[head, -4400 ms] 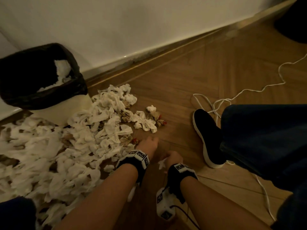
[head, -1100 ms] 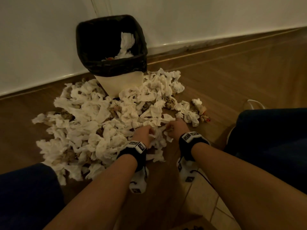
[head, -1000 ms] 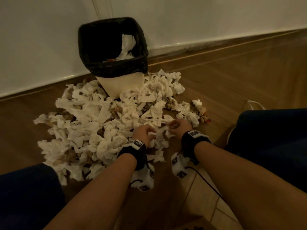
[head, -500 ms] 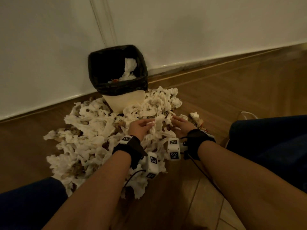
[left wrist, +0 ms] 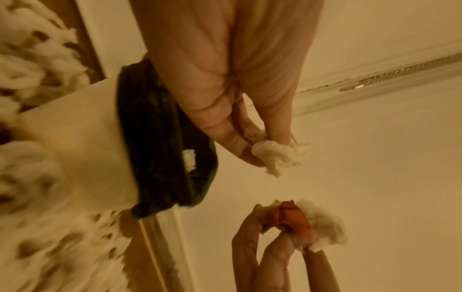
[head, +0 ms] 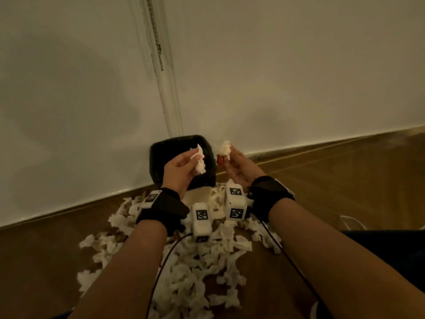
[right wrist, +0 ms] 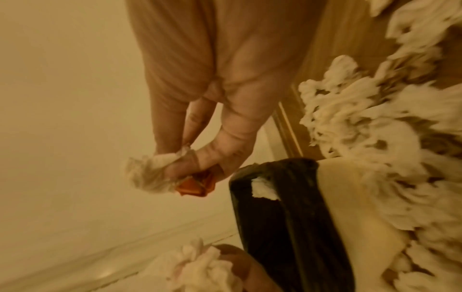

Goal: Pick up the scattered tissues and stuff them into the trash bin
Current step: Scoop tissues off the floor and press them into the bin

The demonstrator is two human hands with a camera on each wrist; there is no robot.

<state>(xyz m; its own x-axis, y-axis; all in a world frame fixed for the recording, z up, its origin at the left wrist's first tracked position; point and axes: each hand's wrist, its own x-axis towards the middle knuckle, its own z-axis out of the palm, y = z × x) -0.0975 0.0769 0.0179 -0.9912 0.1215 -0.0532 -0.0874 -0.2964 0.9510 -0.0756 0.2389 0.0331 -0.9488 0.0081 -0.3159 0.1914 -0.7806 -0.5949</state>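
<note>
Left hand (head: 181,168) fingers pinch a tissue (head: 200,158) above the bin (head: 158,162). Right hand (head: 239,166) fingers pinch a tissue wad (head: 225,147) plus red scrap (head: 220,159) beside the bin. Pile (head: 195,261) on floor.

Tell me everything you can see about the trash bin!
The trash bin is small and squarish, with cream-coloured sides and a crinkly black bag folded over its rim. It stands upright on the wooden floor against the white wall. One white tissue pokes out of the top. Scattered tissues are heaped around its base. The left hand holds its tissue in front of the opening; whether it touches the bin, I cannot tell.
</note>
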